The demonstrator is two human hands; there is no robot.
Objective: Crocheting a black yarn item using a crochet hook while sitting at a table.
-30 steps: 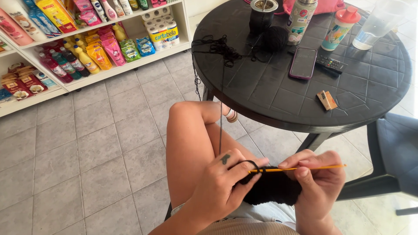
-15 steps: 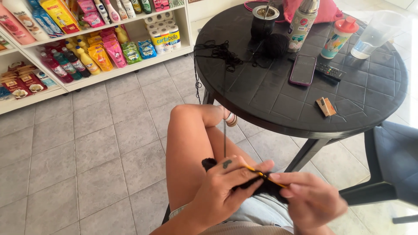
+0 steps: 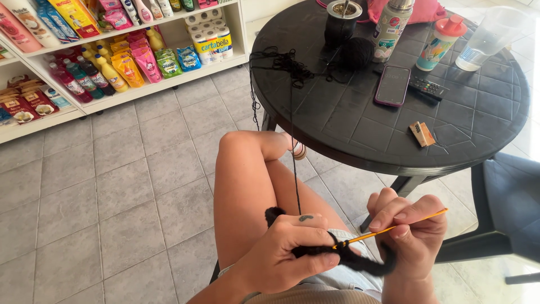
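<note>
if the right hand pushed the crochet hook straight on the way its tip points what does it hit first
Held in the right hand, the orange crochet hook points down-left, its tip already at the black crochet piece. Straight on, it would probably meet the left hand pinching that piece, likely the thumb; depth is unclear.

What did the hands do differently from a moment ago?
The right hand lifted and tilted the orange crochet hook, so its end now points up to the right; half a second ago it lay lower, mostly hidden between the hands. The left hand kept its grip on the black crochet piece, with the black yarn running up to the round table. The phone and the remote stayed put.
</note>
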